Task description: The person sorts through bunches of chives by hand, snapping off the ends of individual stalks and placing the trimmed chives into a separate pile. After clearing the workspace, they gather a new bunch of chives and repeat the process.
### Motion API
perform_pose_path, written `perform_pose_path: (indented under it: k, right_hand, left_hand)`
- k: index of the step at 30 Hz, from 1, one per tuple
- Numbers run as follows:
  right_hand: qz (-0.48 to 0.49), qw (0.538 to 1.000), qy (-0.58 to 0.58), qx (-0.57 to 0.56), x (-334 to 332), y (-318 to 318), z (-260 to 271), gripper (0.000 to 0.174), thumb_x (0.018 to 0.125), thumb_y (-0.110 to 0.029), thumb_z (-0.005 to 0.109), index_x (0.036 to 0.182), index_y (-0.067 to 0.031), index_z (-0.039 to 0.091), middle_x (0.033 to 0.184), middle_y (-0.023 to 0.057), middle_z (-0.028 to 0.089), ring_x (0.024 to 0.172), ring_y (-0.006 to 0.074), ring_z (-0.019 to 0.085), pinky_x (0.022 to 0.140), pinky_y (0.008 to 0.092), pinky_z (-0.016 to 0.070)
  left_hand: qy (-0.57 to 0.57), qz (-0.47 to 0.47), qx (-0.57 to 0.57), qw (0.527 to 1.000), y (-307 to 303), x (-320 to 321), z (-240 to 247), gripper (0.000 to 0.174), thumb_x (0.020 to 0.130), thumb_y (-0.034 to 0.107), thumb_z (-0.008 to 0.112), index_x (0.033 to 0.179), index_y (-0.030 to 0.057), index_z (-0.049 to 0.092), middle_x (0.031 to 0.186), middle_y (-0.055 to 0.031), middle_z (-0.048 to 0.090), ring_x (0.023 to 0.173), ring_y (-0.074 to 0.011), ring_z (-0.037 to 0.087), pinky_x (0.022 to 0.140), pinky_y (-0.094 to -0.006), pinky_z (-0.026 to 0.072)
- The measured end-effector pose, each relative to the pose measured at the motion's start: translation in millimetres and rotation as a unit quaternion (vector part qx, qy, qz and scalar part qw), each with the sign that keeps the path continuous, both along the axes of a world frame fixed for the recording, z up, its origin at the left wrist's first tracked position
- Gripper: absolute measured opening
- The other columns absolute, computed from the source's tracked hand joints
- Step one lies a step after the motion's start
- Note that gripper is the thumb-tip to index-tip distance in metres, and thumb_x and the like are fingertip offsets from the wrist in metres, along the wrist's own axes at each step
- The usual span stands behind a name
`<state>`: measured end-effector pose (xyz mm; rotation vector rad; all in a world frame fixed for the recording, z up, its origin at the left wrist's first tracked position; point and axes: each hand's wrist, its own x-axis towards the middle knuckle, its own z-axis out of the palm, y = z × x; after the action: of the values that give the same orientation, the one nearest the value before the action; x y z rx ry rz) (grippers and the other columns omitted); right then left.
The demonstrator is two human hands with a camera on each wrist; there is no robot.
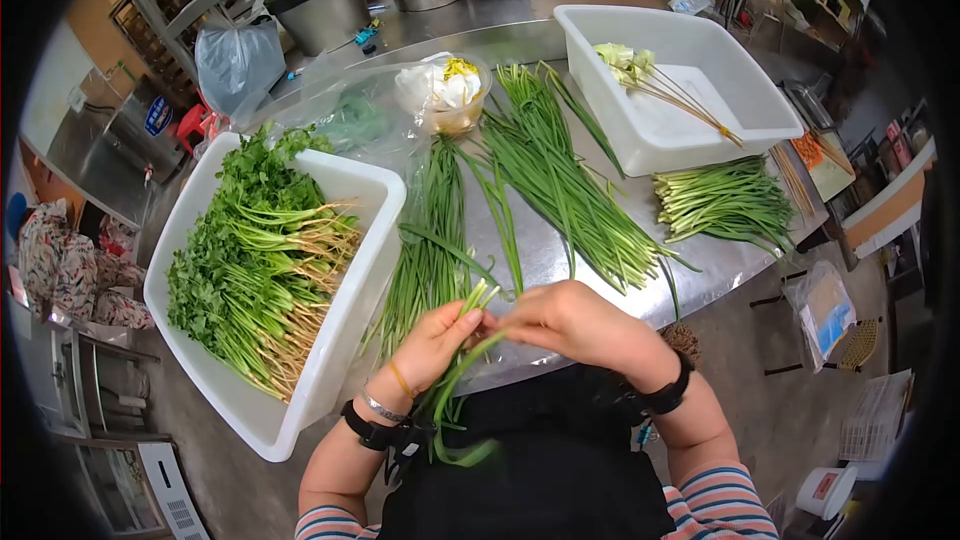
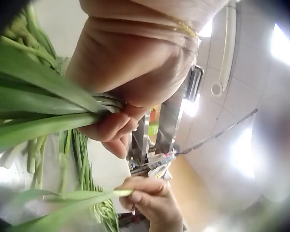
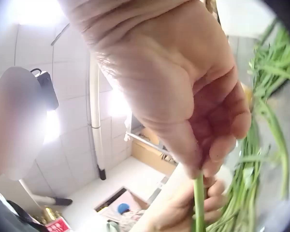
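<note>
Green, flat, chive-like stalks in a big loose heap lie on the shiny steel table, so I'll place everything off that heap. On the person's side of it, the bare left hand has its fingers curled round a small bunch of long green leaves with pale ends, tips poking out above, leaves hanging below. My guess is that grip is there so the bunch doesn't fan out. Close beside it, also on the near side of the heap, the bare right hand has thumb and fingertips clamped on one slim green stalk, probably because a light pinch singles out one without crushing it. Left of the heap there's a thinner spread of dark green stalks, and further left a deep white plastic tub packed with leafy green coriander-like bunches, pale roots all facing the heap, which I'd guess makes them easy to grab. Right of the heap sits a tidy stack of green stalks with pale ends, likely laid parallel to avoid tangles. Beside the heap's far right side is a second white plastic tub, maybe parked there just to be within reach.
</note>
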<state>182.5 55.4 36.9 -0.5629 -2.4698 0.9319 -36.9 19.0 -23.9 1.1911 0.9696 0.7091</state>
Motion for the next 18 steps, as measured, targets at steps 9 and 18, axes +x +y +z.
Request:
perform_pose_path:
  k: [9, 18]
  right_hand:
    - [-0.225, 0.886, 0.149, -0.378, -21, -20, -26, 0.013, 0.083, -0.006, 0.066, 0.093, 0.001, 0.064, 0.073, 0.0029, 0.064, 0.069, 0.0067, 0.061, 0.061, 0.0203, 0.0484]
    - [-0.365, 0.899, 0.11, -0.214, 27, -30, -48, 0.013, 0.081, -0.011, 0.067, 0.089, -0.0004, 0.064, 0.075, 0.0027, 0.063, 0.067, 0.0097, 0.058, 0.059, 0.0236, 0.0469]
  left_hand:
    - [-0.058, -0.017, -0.109, 0.992, -10, 5, 15, 0.029, 0.099, 0.025, 0.041, 0.107, 0.0004, 0.053, 0.088, -0.0071, 0.063, 0.073, -0.0157, 0.063, 0.064, -0.0284, 0.0511]
    - [0.457, 0.152, 0.456, 0.748, -22, -20, 84, 0.01, 0.087, 0.007, 0.055, 0.096, 0.002, 0.054, 0.074, -0.0156, 0.056, 0.062, -0.0332, 0.055, 0.055, -0.0375, 0.0449]
